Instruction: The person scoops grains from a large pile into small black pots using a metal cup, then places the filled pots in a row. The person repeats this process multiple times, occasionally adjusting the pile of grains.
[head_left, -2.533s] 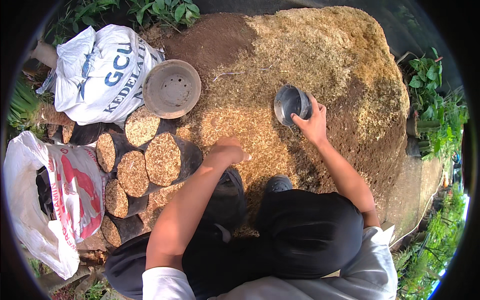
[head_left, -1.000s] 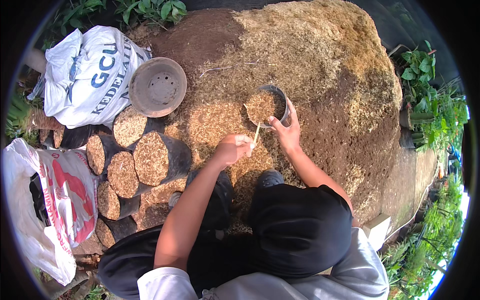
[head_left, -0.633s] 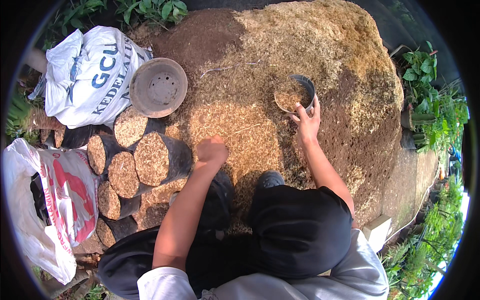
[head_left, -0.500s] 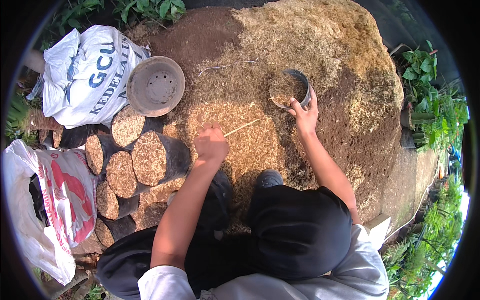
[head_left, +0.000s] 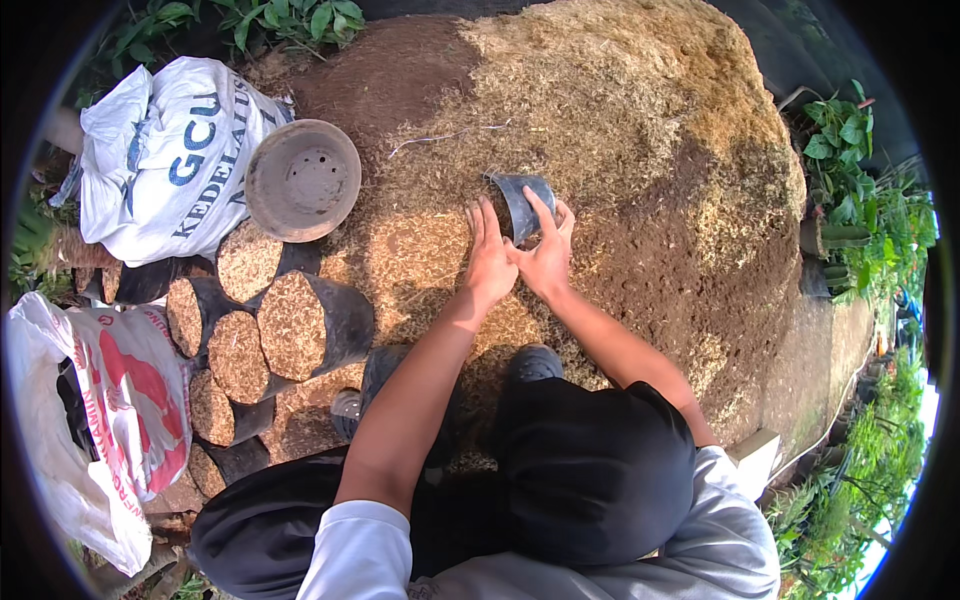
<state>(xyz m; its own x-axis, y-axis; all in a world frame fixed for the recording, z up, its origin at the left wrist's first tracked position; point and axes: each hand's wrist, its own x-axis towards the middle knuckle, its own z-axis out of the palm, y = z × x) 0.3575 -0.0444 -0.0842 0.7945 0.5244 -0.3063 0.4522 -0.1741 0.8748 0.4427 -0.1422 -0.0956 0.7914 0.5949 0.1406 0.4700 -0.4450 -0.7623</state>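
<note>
Polybag (head_left: pixel 529 207), dk cyl., gripped by curled R hand (head_left: pixel 547 245); L hand (head_left: pixel 487 262) flattish alongside, hold unclear; flaky mulch (head_left: pixel 415 250) below both.

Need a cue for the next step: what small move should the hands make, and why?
Probably sweep loose mix into the black bag with the left hand, the right hand steadying it: the bag is tipped, its mouth seems to face the left hand, and mix lies around it.
</note>
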